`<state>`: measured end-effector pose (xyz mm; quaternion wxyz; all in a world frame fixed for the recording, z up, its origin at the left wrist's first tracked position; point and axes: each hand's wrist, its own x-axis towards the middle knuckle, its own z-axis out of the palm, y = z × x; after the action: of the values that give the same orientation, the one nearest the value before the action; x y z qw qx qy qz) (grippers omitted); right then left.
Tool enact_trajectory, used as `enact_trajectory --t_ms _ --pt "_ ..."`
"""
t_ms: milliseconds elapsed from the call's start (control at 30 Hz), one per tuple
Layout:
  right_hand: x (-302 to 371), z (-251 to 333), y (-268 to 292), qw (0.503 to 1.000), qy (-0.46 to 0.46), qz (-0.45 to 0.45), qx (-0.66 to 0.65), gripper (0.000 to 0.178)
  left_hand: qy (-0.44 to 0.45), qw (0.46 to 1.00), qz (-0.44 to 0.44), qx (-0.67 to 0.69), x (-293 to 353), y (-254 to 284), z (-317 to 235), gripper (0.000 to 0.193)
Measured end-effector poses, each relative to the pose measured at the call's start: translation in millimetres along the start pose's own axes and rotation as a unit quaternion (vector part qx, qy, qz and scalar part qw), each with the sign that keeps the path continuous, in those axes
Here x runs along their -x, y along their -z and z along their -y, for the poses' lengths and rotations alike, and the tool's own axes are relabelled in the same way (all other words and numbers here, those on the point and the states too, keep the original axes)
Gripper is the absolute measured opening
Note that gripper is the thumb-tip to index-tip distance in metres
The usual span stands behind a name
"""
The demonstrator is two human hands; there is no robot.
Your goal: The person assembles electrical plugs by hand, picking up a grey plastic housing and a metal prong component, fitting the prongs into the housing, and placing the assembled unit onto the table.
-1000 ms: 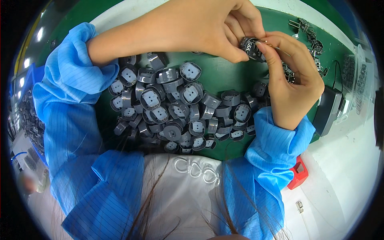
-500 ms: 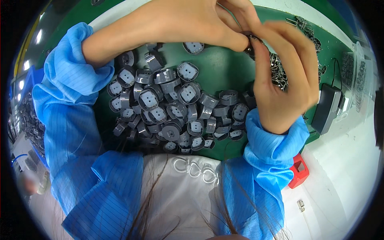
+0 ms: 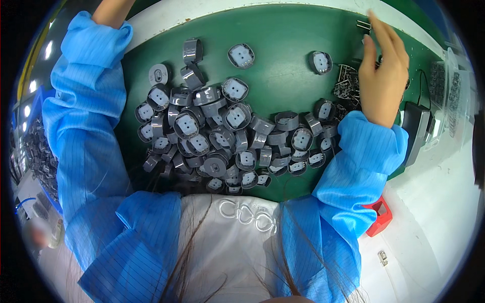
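Green mat bearing a heap of grey caps, which fills the near-centre and reaches the near edge. Bare green lies beyond the heap, broken only by three stray caps; one sits far-right of the heap. Right hand, fingers extended and apart, empty, hovers right of the heap over small metal clips near the mat's right edge. Left arm runs along the heap's left side; its hand is out of view, grip unknown.
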<state>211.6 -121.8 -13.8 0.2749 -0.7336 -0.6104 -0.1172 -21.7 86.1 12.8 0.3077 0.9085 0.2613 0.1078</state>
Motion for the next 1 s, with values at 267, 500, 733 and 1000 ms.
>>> enact_trajectory --t_ms 267,500,733,1000 --pt "3.1 11.0 4.2 0.996 -0.069 0.047 0.005 0.016 -0.158 0.971 -0.065 -0.164 14.8 -24.6 -23.6 0.017" --pt "2.3 15.5 5.0 0.998 -0.048 0.036 -0.025 0.016 -0.154 0.975 -0.103 -0.120 -1.7 -13.6 7.8 0.015" --pt "4.1 17.7 7.5 0.996 -0.069 0.005 -0.056 0.014 -0.158 0.924 -0.125 -0.326 10.2 -11.2 6.9 0.012" --pt "4.4 20.9 15.2 0.986 -0.125 -0.031 -0.104 0.017 -0.115 0.913 -0.163 -0.355 23.9 -21.5 -6.7 0.020"
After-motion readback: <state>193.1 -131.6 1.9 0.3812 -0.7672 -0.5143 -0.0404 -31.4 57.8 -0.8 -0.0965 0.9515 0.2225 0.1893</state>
